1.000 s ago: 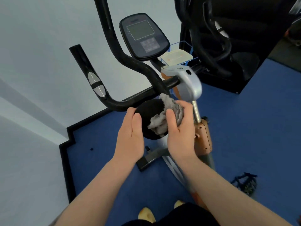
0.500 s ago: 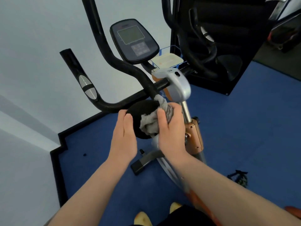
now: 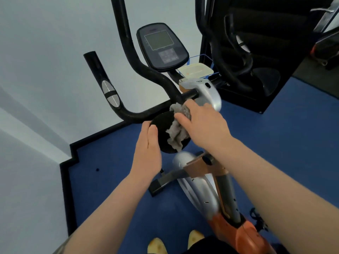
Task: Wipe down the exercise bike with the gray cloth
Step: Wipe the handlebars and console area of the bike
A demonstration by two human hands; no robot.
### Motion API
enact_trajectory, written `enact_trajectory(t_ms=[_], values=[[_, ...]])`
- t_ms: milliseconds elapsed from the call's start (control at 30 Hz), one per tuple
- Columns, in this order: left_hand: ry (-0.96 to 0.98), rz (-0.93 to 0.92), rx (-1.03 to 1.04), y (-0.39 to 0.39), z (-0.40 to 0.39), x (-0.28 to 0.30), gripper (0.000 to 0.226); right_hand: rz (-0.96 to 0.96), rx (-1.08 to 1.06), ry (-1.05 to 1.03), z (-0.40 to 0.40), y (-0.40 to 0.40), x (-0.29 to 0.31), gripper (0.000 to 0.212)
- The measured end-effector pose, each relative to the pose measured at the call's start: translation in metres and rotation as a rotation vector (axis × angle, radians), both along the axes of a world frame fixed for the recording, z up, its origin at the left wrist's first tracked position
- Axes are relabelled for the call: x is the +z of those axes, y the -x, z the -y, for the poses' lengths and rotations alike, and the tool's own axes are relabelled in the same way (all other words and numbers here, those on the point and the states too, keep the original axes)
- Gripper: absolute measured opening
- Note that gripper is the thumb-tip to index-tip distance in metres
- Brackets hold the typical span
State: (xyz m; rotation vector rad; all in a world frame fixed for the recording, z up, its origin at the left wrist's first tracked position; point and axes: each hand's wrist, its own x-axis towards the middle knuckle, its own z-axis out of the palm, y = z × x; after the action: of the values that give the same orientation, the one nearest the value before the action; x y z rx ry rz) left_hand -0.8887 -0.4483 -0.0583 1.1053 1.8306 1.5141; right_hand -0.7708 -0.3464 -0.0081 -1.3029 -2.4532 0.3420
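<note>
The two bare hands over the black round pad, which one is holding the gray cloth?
The right hand grips the crumpled gray cloth against the black round pad. The left hand holds nothing; its straight fingers rest on the pad's left edge.

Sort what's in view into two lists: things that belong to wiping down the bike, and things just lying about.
Belongs to the job:
- gray cloth, held by the right hand
- black round pad, steadied by the left hand
- handlebar
- console

Just lying about:
- black machine behind
- tray
- yellow shoes
</note>
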Motion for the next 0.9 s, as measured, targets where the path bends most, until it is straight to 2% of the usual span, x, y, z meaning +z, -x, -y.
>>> enact_trajectory(t_ms=[67, 133, 233, 333, 500, 633, 733, 900], values=[[0.005, -0.008, 0.002, -0.001, 0.000, 0.001, 0.028, 0.145, 0.009, -0.135, -0.003, 0.013, 0.007, 0.037], [0.026, -0.020, 0.003, -0.002, 0.000, 0.001, 0.028, 0.208, 0.051, -0.174, -0.005, 0.031, 0.013, 0.039], [0.060, -0.045, -0.001, 0.001, 0.002, 0.005, 0.028, 0.122, 0.113, -0.141, -0.003, 0.029, 0.010, 0.034], [0.086, -0.097, -0.037, 0.006, 0.006, 0.007, 0.028, 0.022, 0.088, -0.072, -0.002, 0.005, 0.003, 0.031], [0.066, -0.079, -0.025, 0.001, 0.003, 0.009, 0.030, 0.024, 0.091, -0.059, -0.003, 0.031, 0.006, 0.031], [0.023, -0.050, -0.027, 0.002, 0.003, 0.005, 0.035, -0.257, 0.001, -0.011, 0.012, 0.005, -0.012, 0.023], [0.016, -0.044, -0.030, 0.004, 0.002, 0.002, 0.034, -0.491, -0.075, 0.168, 0.022, -0.002, -0.026, 0.028], [-0.062, 0.053, -0.035, -0.001, -0.002, -0.002, 0.030, -0.725, -0.117, 0.209, 0.030, 0.009, -0.033, 0.022]])
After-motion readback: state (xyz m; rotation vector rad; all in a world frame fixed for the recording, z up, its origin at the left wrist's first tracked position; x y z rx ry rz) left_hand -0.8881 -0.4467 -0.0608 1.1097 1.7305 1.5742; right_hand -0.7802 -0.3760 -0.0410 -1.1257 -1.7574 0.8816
